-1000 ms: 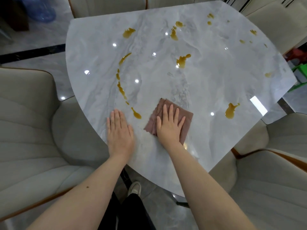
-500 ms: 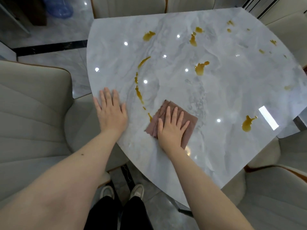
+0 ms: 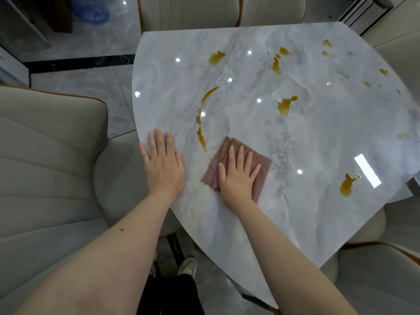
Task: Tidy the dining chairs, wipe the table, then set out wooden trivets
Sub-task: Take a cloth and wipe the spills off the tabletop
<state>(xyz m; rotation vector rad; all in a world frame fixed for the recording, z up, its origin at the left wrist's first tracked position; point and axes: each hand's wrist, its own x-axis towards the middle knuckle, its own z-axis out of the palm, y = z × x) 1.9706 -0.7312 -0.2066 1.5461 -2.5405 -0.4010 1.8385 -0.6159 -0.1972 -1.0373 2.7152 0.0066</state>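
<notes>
While the left hand (image 3: pixel 164 165) lies flat on the table (image 3: pixel 318 137), the right hand (image 3: pixel 237 178) seemingly presses the cloth (image 3: pixel 261 165).

Brown cloth (image 3: pixel 261 165) flat on stained marble table (image 3: pixel 318 137).

Dim, cool indoor light falls from overhead, throwing small round glare spots and one bright rectangular reflection onto the glossy counter (image 3: pixel 318 137), while the wide lens bends the edges and the far corners blur softly.
</notes>
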